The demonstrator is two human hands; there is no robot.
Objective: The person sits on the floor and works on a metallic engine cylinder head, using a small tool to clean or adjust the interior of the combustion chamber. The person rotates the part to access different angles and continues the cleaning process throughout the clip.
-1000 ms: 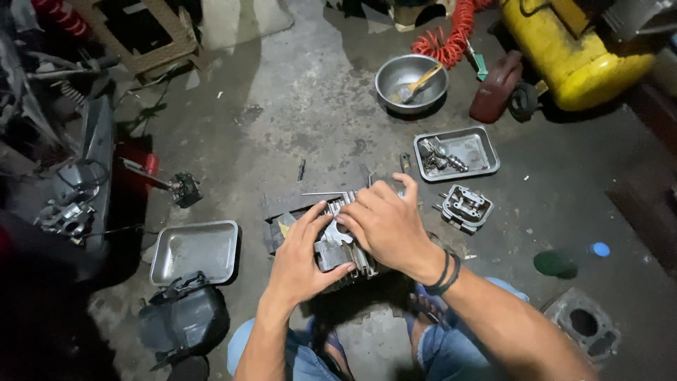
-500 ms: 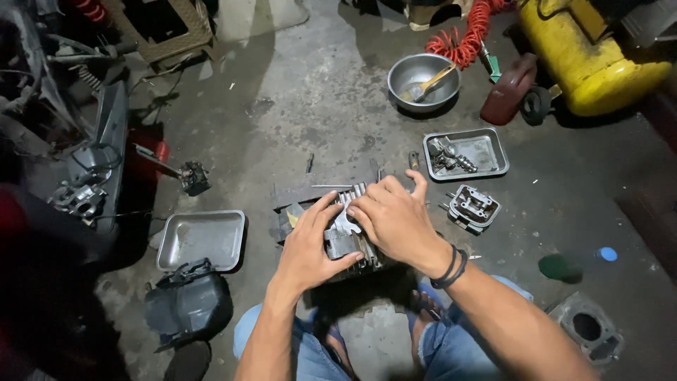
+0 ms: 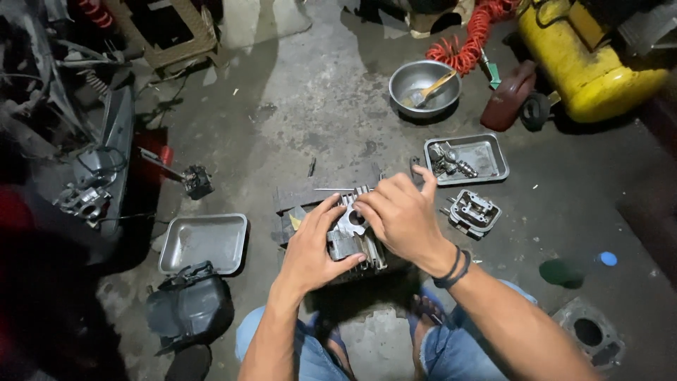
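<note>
Big picture first: the concrete floor (image 3: 317, 106) spreads out ahead of you, with the yellow compressor tank (image 3: 585, 63) crowding the top right and dark motorcycle parts (image 3: 77, 162) walling off the left edge. The widest open stretch runs straight ahead, up the middle of the floor.

Down at your knees sits the finned engine cylinder head (image 3: 352, 236) on the floor, and you've got both hands on it. Your left hand (image 3: 310, 250) is curled around its left flank, thumb pressed against the front face, fingers wrapped over the top. Your right hand (image 3: 402, 219) covers the right side from above, fingers bent and closed over the fins, index tip stretched out ahead.

Tight quarters here: an empty metal tray (image 3: 204, 243) lies near on the left, a smaller tray with parts (image 3: 479, 159) and a valve cover (image 3: 474, 212) just beside your right hand.

Your palms hide most of the cylinder head, so its right side is hard to make out.
</note>
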